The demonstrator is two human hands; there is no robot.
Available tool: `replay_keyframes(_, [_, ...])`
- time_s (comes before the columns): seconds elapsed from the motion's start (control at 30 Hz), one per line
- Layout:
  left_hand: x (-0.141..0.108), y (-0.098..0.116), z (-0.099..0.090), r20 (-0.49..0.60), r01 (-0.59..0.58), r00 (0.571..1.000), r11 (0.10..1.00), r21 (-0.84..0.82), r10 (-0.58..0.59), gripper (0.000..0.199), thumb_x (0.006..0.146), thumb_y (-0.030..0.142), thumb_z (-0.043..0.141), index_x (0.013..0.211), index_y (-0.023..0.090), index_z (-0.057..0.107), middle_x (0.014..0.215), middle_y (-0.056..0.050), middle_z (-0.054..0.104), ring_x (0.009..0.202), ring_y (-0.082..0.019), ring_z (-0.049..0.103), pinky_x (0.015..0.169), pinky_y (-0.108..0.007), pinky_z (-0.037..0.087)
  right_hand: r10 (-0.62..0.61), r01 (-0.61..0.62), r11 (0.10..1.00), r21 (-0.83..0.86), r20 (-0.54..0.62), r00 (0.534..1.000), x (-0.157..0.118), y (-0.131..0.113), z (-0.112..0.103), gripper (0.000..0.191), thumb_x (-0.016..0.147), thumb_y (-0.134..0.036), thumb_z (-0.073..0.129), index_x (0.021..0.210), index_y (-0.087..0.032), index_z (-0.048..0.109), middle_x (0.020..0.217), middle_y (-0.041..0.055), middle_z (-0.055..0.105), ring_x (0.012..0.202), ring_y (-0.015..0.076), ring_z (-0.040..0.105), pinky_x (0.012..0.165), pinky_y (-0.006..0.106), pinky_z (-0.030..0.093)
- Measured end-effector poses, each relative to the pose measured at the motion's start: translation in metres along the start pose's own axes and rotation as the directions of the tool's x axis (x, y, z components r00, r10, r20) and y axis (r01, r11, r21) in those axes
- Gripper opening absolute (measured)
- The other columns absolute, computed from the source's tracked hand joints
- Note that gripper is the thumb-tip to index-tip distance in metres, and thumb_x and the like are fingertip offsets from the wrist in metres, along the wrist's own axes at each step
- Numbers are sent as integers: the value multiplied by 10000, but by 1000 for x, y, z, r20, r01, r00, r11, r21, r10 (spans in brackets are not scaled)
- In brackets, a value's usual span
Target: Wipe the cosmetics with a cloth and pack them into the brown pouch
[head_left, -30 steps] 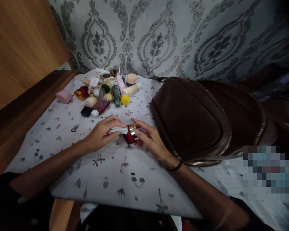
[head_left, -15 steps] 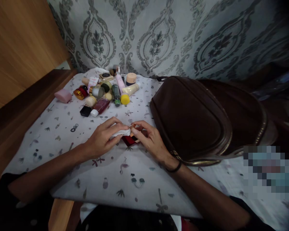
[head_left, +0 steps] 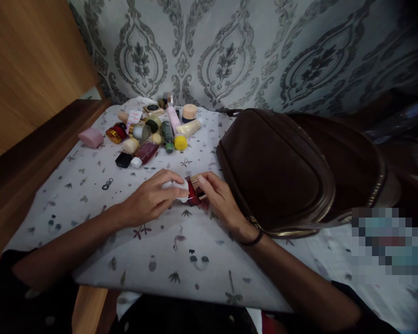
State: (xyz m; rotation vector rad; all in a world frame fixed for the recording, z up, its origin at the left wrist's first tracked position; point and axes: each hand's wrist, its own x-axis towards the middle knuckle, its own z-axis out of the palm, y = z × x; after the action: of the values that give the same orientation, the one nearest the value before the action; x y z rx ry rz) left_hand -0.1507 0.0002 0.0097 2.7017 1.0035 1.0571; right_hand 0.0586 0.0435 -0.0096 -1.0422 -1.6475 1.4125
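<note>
White cloth [head_left: 184,185] has shifted from the gold-topped edge to the left side of the red container [head_left: 192,197], now between both hands (resting or lifted, cannot tell). Left hand [head_left: 151,197]: fingers pinching the wad. Right hand [head_left: 220,198]: fingers curled at the gold end, presumably leaving red sides bare. Cosmetics [head_left: 147,152] lie farther back on the surface [head_left: 153,287], seemingly out of the way
</note>
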Motion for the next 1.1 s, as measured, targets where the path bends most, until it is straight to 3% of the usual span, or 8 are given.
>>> replay_keyframes(0.13, [-3, -8, 0, -10, 74, 997, 996, -59, -75, 296, 935, 54, 489, 1126, 214, 648, 1135, -91, 615, 1064, -179, 626, 880, -330, 546, -23, 23, 1000, -16, 18, 1000, 1, 5, -2, 552, 886, -578, 575, 1283, -195, 578, 809, -15, 609, 503, 87, 535, 443, 215, 445])
replay_keyframes(0.3, [-6, -13, 1, 5, 147, 989, 982, -115, -147, 285, 925, 76, 517, 1137, 209, 654, 1115, -78, 612, 1044, -176, 633, 891, -327, 541, 19, -20, 1000, 15, 42, 999, 0, 6, -2, 584, 876, -509, 598, 1374, -208, 558, 849, 5, 631, 526, 97, 545, 457, 229, 468])
replay_keyframes(0.4, [-6, -15, 1, -15, 182, 982, 972, -146, -186, 272, 930, 94, 531, 1145, 203, 656, 1096, -75, 615, 1029, -176, 632, 882, -316, 533, 45, -46, 999, 14, 42, 998, 0, 4, -1, 602, 851, -528, 617, 1353, -201, 566, 776, -11, 620, 487, 95, 510, 431, 226, 440])
replay_keyframes(0.57, [-6, -16, 2, -18, 244, 968, 951, -192, -252, 229, 947, 149, 561, 1154, 178, 655, 1035, -66, 626, 977, -170, 632, 846, -293, 522, -29, 29, 999, -40, 11, 1000, -1, 2, 0, 383, 854, -541, 617, 1063, -222, 647, 700, -42, 581, 510, 96, 483, 427, 206, 379])
replay_keyframes(0.77, [-6, -9, 3, -31, 216, 974, 967, -135, -222, 247, 974, 152, 522, 1198, 178, 623, 1042, -68, 617, 985, -172, 617, 850, -297, 521, -105, 103, 984, -148, -8, 994, -5, -3, 2, 281, 870, -480, 612, 951, -213, 575, 856, 13, 662, 668, 136, 603, 566, 245, 472])
replay_keyframes(0.9, [-5, -1, 3, -61, 189, 979, 978, -88, -194, 275, 974, 125, 501, 1222, 184, 604, 1057, -70, 603, 1004, -173, 610, 859, -299, 525, -101, 99, 984, -148, -6, 995, -6, -5, 4, 304, 843, -483, 645, 916, -213, 525, 843, 11, 641, 653, 138, 603, 569, 257, 483])
replay_keyframes(1.1, [-3, 9, 8, -70, 31, 997, 994, 101, -23, 315, 958, 89, 491, 1252, 152, 584, 1134, -132, 593, 1043, -218, 594, 881, -362, 533, -88, 88, 994, -67, 16, 996, -5, -1, 3, 410, 907, -498, 572, 1211, -223, 549, 863, -4, 633, 583, 108, 603, 476, 212, 443])
